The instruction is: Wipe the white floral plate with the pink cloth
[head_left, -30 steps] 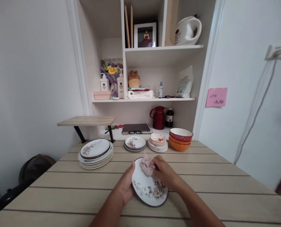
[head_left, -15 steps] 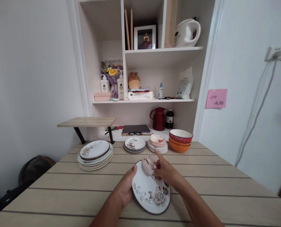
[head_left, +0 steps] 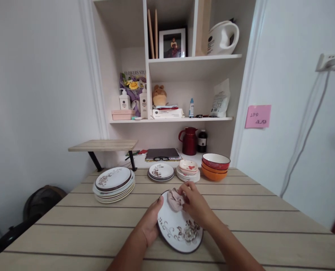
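A white plate with a brown flower pattern and dark rim is tilted above the table, near its front. My left hand grips its left edge, thumb on the face and the other fingers hidden behind. My right hand pinches a crumpled pinkish-beige cloth against the upper part of the plate. Behind the plate stands a stack of smaller patterned plates.
A stack of large plates stands at the left, before a small raised shelf. Small dishes and red and orange bowls stand at the back right. A red jug is behind them.
My right hand has shifted slightly, its index finger now curled in instead of pointing out. The cloth has slid a little left on the plate. My left hand keeps its hold.
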Available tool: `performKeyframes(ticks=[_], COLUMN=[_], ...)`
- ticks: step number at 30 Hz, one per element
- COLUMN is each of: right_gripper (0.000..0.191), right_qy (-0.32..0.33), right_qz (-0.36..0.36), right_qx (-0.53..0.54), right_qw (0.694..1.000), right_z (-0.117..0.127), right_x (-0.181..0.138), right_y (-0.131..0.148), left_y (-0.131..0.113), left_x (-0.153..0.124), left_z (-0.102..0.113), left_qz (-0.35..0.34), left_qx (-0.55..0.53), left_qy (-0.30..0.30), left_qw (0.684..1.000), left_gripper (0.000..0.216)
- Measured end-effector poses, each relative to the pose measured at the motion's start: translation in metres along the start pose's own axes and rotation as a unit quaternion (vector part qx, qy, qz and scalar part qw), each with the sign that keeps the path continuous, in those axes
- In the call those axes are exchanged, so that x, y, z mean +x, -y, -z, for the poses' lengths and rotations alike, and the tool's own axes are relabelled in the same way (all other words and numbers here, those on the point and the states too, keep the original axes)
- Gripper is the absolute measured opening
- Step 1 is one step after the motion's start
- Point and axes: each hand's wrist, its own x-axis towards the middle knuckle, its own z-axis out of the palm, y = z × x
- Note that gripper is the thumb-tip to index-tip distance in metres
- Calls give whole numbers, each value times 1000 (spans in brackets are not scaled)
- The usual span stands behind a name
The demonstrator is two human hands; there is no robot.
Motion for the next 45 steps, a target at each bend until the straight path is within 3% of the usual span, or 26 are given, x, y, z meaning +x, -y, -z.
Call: performKeyframes(ticks=[4, 7, 11, 15, 19, 26, 30, 34, 36, 40, 45], right_gripper=[24, 27, 38, 35, 34, 23, 26, 31, 36, 50, 58], right_qy=[26, 50, 96, 148, 127, 60, 128, 182, 165, 60, -34], right_qz=[63, 84, 106, 103, 75, 36, 29, 90, 114, 115, 53], right_qx=[-99, -136, -41, 91, 96, -10, -47, -40, -15, 15, -45], right_qw=[993, 986, 989, 979, 984, 997, 990, 978, 980, 991, 997], right_z=[-6, -11, -6, 4, 0, -3, 12, 10, 0, -19, -12], right_x=[-5, -9, -13, -15, -13, -5, -10, -18, -18, -5, 11], right_y=[13, 19, 20, 20, 23, 14, 7, 19, 29, 34, 13], left_y=[2, 3, 5, 5, 4, 3, 0, -1, -1, -1, -1], left_x=[3, 5, 7, 7, 7, 6, 2, 1, 2, 5, 5], left_z=[4, 7, 11, 11, 10, 6, 3, 3, 3, 3, 5], left_qz=[-6, -21, -30, -32, -22, 0, -9, -4, -3, -3, 0], left_qx=[-18, -23, -28, -21, -9, -40, -59, -68, -71, -66, -49], left_qy=[5, 6, 20, 12, -5, -42, -39, -33, -27, -17, 6], left_qw=[1000, 1000, 999, 999, 1000, 998, 997, 997, 997, 998, 999], left_gripper=[55, 53, 48, 45, 46, 60, 60, 60, 60, 62, 64])
